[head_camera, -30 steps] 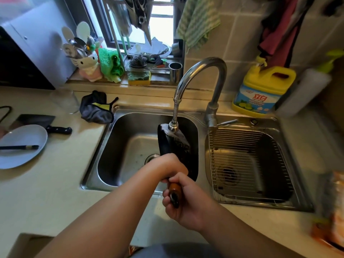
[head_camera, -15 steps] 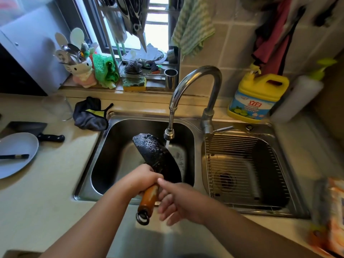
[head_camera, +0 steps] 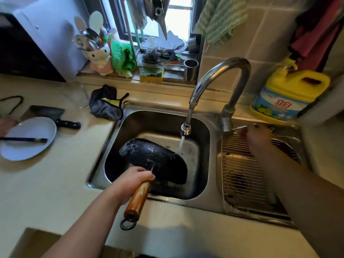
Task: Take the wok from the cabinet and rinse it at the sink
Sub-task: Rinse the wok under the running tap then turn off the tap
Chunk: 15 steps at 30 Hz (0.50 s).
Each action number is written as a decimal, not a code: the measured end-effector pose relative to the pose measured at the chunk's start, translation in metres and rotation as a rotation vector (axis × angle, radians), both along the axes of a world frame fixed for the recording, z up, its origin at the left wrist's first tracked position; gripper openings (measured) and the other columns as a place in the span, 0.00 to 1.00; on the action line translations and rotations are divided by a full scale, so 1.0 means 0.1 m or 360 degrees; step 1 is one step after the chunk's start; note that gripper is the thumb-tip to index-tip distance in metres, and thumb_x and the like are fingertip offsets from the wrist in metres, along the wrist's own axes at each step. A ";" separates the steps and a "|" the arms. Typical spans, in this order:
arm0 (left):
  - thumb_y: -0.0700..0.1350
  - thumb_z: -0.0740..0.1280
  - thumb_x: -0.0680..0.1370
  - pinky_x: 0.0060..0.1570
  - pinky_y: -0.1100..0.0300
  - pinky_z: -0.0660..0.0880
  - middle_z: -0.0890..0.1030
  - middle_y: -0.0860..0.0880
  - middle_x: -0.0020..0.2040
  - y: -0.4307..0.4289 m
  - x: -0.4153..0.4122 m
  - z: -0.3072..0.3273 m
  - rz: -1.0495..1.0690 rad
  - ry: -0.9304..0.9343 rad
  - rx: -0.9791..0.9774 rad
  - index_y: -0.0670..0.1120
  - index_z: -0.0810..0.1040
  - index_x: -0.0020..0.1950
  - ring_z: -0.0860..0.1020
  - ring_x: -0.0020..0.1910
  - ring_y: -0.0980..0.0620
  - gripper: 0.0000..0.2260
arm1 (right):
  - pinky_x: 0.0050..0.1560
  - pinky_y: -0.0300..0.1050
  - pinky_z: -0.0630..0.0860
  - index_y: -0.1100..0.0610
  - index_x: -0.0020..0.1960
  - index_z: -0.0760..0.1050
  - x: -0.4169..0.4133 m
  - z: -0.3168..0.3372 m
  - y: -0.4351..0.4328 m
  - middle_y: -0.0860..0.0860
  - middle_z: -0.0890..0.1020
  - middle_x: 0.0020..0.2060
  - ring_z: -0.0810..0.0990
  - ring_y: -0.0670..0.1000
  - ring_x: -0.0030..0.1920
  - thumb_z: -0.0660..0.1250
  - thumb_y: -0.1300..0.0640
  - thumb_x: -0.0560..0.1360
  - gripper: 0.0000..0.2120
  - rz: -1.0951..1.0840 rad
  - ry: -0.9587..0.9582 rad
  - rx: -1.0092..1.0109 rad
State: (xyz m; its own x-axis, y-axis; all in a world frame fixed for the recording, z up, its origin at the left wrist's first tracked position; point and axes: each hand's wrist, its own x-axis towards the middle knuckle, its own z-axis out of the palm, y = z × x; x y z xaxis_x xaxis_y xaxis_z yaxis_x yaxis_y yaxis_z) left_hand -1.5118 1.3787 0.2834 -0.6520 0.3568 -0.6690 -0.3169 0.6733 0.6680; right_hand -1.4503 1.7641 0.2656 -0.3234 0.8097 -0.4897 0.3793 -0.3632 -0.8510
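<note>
The black wok [head_camera: 158,161] is tilted, its underside up, inside the left basin of the steel sink [head_camera: 210,200]. My left hand [head_camera: 133,181] grips its wooden handle [head_camera: 138,198] near the bowl. Water streams from the faucet [head_camera: 221,81] spout [head_camera: 185,129] just past the wok's right edge. My right hand [head_camera: 256,138] reaches over the right basin, its fingers at the faucet's thin lever [head_camera: 240,127]; whether they close on it is blurred.
A wire rack [head_camera: 247,175] fills the right basin. A yellow detergent jug [head_camera: 286,94] stands behind it. Left on the counter lie a white plate [head_camera: 29,138] with chopsticks, a cleaver [head_camera: 55,116], a glass [head_camera: 76,94] and a dark cloth [head_camera: 107,105]. Sponges and utensils crowd the windowsill.
My right hand left the wok handle and moved right to the faucet lever. The wok swung from upright under the spout to tilted low in the basin, held by the left hand alone.
</note>
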 end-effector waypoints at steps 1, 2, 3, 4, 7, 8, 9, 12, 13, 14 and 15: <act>0.45 0.71 0.74 0.24 0.68 0.71 0.80 0.47 0.33 -0.02 0.00 -0.01 0.0016 0.0002 0.0011 0.44 0.81 0.41 0.78 0.25 0.59 0.05 | 0.53 0.54 0.83 0.61 0.58 0.77 -0.03 0.00 0.02 0.59 0.84 0.50 0.85 0.54 0.45 0.64 0.59 0.80 0.10 0.0026 -0.0024 0.0033; 0.44 0.71 0.74 0.23 0.68 0.72 0.80 0.48 0.33 -0.03 0.00 -0.02 0.0023 0.0001 0.0017 0.44 0.81 0.41 0.78 0.24 0.59 0.05 | 0.53 0.54 0.83 0.60 0.53 0.78 -0.07 0.02 0.04 0.59 0.85 0.47 0.84 0.53 0.43 0.64 0.58 0.80 0.07 0.0043 -0.0036 0.0057; 0.45 0.71 0.74 0.24 0.68 0.72 0.80 0.47 0.33 -0.04 0.00 -0.02 0.0025 -0.0006 0.0024 0.44 0.82 0.41 0.79 0.25 0.59 0.05 | 0.53 0.54 0.82 0.59 0.49 0.78 -0.10 0.02 0.05 0.57 0.85 0.45 0.85 0.53 0.43 0.64 0.57 0.80 0.06 0.0038 -0.0038 0.0064; 0.45 0.71 0.73 0.24 0.68 0.73 0.81 0.47 0.34 -0.04 0.00 -0.03 0.0021 -0.0010 0.0030 0.44 0.82 0.42 0.79 0.26 0.59 0.05 | 0.54 0.54 0.82 0.57 0.48 0.77 -0.12 0.03 0.05 0.56 0.84 0.45 0.85 0.53 0.45 0.64 0.56 0.80 0.07 0.0026 -0.0052 0.0077; 0.46 0.71 0.73 0.26 0.68 0.72 0.82 0.47 0.36 -0.05 0.01 -0.05 0.0012 0.0002 0.0036 0.45 0.83 0.41 0.79 0.28 0.58 0.04 | 0.53 0.53 0.82 0.57 0.50 0.76 -0.16 0.04 0.09 0.57 0.84 0.50 0.84 0.54 0.49 0.64 0.54 0.80 0.07 0.0039 -0.0105 0.0126; 0.46 0.71 0.73 0.26 0.69 0.72 0.82 0.47 0.36 -0.05 0.01 -0.05 0.0020 0.0000 0.0036 0.46 0.83 0.41 0.80 0.29 0.58 0.05 | 0.49 0.51 0.83 0.56 0.47 0.75 -0.15 0.06 0.09 0.57 0.84 0.48 0.85 0.53 0.46 0.64 0.54 0.80 0.07 0.0043 -0.0095 0.0119; 0.46 0.71 0.73 0.25 0.69 0.72 0.82 0.47 0.37 -0.04 0.00 -0.05 0.0029 -0.0009 0.0038 0.46 0.83 0.42 0.80 0.29 0.57 0.05 | 0.45 0.48 0.82 0.55 0.45 0.75 -0.15 0.08 0.08 0.56 0.84 0.46 0.85 0.51 0.43 0.63 0.55 0.81 0.07 0.0052 -0.0081 0.0102; 0.47 0.70 0.74 0.26 0.68 0.73 0.81 0.44 0.41 -0.02 0.01 -0.04 0.0070 -0.0072 0.0072 0.45 0.82 0.46 0.80 0.35 0.52 0.06 | 0.40 0.43 0.80 0.60 0.56 0.77 -0.12 0.16 -0.01 0.57 0.83 0.47 0.83 0.48 0.40 0.63 0.57 0.81 0.08 0.0058 -0.0040 -0.0062; 0.47 0.70 0.75 0.27 0.67 0.74 0.81 0.43 0.43 -0.01 0.02 -0.04 0.0085 -0.0091 0.0085 0.44 0.81 0.48 0.80 0.37 0.51 0.07 | 0.39 0.42 0.79 0.61 0.61 0.75 -0.10 0.20 -0.11 0.58 0.82 0.48 0.82 0.48 0.41 0.62 0.58 0.81 0.11 0.0070 0.0006 -0.0195; 0.48 0.70 0.75 0.28 0.66 0.74 0.81 0.42 0.45 0.01 0.04 -0.04 0.0097 -0.0108 0.0096 0.44 0.81 0.50 0.80 0.38 0.50 0.08 | 0.38 0.43 0.78 0.61 0.63 0.73 -0.06 0.22 -0.24 0.58 0.81 0.48 0.80 0.49 0.42 0.62 0.58 0.81 0.12 0.0083 0.0057 -0.0353; 0.48 0.70 0.75 0.31 0.64 0.75 0.81 0.41 0.46 0.02 0.05 -0.04 0.0106 -0.0123 0.0104 0.44 0.81 0.51 0.80 0.40 0.49 0.10 | 0.38 0.43 0.77 0.61 0.63 0.73 0.00 0.25 -0.45 0.58 0.80 0.46 0.80 0.50 0.42 0.62 0.58 0.81 0.12 0.0143 0.0069 -0.0485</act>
State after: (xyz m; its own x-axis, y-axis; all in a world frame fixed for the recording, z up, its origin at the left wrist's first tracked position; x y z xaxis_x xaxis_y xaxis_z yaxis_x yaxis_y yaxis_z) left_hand -1.5066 1.3811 0.2797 -0.6234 0.3586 -0.6949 -0.4118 0.6049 0.6816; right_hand -1.4499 1.7195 0.2909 -0.4131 0.5949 -0.6895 0.3870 -0.5707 -0.7242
